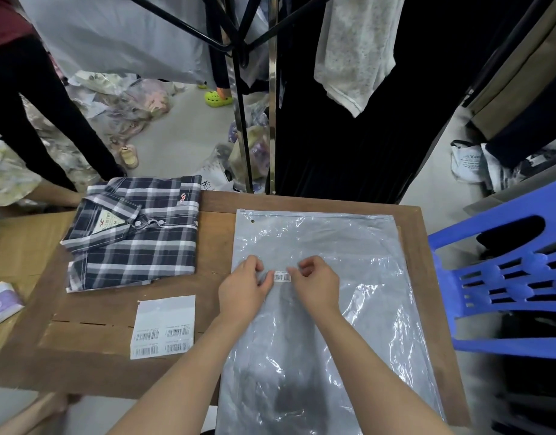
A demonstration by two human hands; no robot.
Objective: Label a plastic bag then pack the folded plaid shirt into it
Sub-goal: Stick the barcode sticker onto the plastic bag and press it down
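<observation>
Now pinching barcode label (282,277) with fingers of left hand (242,289) and right hand (316,285), flat on plastic bag (333,309); plaid shirt (132,233) beside, folded.

Bare table (213,221) strip between plaid shirt (135,233) and plastic bag (317,309), label sheet (163,328) nearer, blue chair (506,271) crowding right

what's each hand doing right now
Left hand: fingers pinched on the barcode label, pressing it to the plastic bag.
Right hand: pinching the label's other end.
</observation>
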